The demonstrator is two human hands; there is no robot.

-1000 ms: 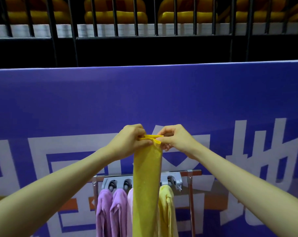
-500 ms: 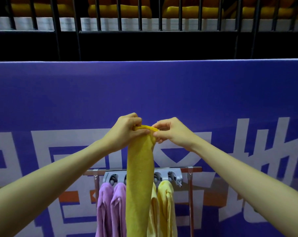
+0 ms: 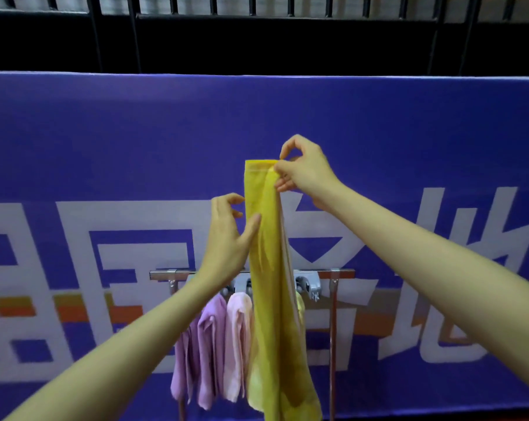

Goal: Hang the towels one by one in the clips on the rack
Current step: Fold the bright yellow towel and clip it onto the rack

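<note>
While the right hand [image 3: 307, 171] pinches the long mustard-yellow cloth towel [image 3: 267, 268] by its top corner, the left hand's [image 3: 228, 238] loose grip only touches its edge. Next, I judge, a gathered corner must go into a free grey clip [image 3: 310, 285] on the metal rack [image 3: 333, 273] at lower centre.

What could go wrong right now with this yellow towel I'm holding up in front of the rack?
1. Only the right hand pinches the yellow towel at its top corner; the left hand merely touches its edge with the thumb, so the towel could slip and drop.
2. The long towel hangs in front of the clip bar, hiding some clips, so you may misjudge which one is free.
3. Its lower part hangs close to the pink towel and could snag on it.
</note>
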